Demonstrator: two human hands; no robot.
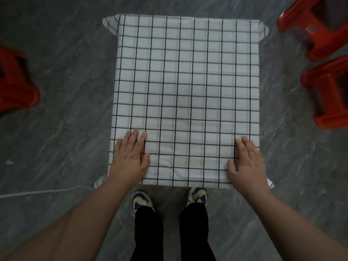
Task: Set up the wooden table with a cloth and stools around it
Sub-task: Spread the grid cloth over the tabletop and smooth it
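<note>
Cloth (pixel 188 87): checked, spread over bench, corners hanging. Left hand (pixel 130 157), right hand (pixel 246 162): flat, fingers straight, pressing cloth at near corners. Stools: one left (pixel 17 81), two right (pixel 310 29) (pixel 327 97), on floor (pixel 66 72).

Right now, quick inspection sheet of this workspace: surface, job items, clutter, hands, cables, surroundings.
Surface: table hidden under the white grid cloth, which lies flat, corners hanging.
Job items: three red stools, one at left, two at right, all standing apart from the table.
Clutter: nothing seen.
Hands: left hand and right hand lie flat, fingers straight, on the cloth's near corners.
Cables: white cord on the floor at near left.
Surroundings: grey marbled floor; the person's shoes at the near table edge.
</note>
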